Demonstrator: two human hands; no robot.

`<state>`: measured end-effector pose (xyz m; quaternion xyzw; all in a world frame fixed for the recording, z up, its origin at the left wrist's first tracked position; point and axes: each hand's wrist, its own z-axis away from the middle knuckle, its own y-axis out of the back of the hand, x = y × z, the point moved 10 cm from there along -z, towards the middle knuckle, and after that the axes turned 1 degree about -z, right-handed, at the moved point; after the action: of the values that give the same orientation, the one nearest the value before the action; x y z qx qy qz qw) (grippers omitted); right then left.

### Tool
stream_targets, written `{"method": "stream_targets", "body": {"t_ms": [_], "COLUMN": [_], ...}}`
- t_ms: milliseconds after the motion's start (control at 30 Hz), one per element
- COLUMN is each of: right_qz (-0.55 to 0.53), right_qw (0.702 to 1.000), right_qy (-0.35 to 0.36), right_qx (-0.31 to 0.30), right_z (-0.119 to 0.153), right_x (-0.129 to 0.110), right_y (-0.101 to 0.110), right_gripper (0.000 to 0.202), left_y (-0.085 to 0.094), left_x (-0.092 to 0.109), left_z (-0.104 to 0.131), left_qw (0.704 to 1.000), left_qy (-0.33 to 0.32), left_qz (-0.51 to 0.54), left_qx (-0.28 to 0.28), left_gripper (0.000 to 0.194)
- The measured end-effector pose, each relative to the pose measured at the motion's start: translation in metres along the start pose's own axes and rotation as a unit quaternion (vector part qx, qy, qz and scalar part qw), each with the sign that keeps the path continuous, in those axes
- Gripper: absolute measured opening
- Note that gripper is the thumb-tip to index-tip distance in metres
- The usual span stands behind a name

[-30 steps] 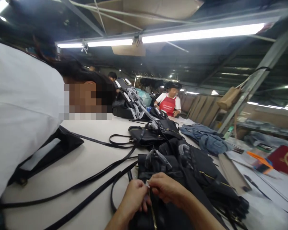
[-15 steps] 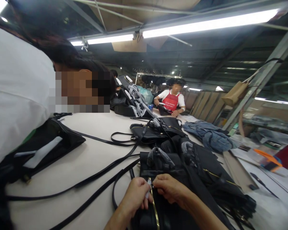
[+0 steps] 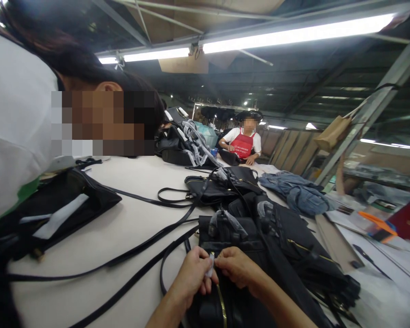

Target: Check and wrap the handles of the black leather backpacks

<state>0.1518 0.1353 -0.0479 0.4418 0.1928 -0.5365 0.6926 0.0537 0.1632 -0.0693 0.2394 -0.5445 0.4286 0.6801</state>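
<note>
A black bag [image 3: 249, 291] with a gold zipper [image 3: 222, 303] lies at the bottom centre, plastic wrap around its handle [image 3: 227, 223]. Over the upper end of the zipper, my left hand [image 3: 196, 273] pinches a small whitish wrapped piece [image 3: 211, 265], which looks like a zipper pull. Right beside it, my right hand [image 3: 237, 266] is closed at the same spot, fingertips nearly touching the left ones. What the right fingers hold is too small to make out.
More black bags [image 3: 222, 187] lie ahead and to the right, long straps [image 3: 136, 248] across the pale table [image 3: 140, 218]. A person in white [image 3: 17, 105] leans in at left. Denim cloth [image 3: 297, 193] and orange-handled scissors [image 3: 377, 221] are at right; another person wears a red apron [image 3: 242, 143].
My hands stay at the zipper's upper end, with the wrapped piece now more visible between them. The person at left has shifted slightly left.
</note>
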Motion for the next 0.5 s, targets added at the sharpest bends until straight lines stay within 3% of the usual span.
{"method": "stream_targets", "body": {"t_ms": [267, 400, 500], "right_qz": [-0.051, -0.135, -0.227], "right_qw": [0.995, 0.990, 0.970], "right_qy": [0.013, -0.032, -0.086], "right_qx": [0.086, 0.028, -0.021], "right_z": [-0.003, -0.002, 0.000], "right_x": [0.004, 0.008, 0.010], "right_y": [0.016, 0.007, -0.007], "right_gripper": [0.024, 0.038, 0.042], "left_y": [-0.001, -0.004, -0.006], "left_x": [0.007, 0.009, 0.011], "left_z": [-0.001, 0.000, 0.003], "left_qw": [1.000, 1.000, 1.000], "left_qy": [0.008, 0.010, 0.004], "left_qz": [0.023, 0.021, 0.012], "left_qx": [0.001, 0.004, 0.021], "left_gripper": [0.006, 0.006, 0.006]}}
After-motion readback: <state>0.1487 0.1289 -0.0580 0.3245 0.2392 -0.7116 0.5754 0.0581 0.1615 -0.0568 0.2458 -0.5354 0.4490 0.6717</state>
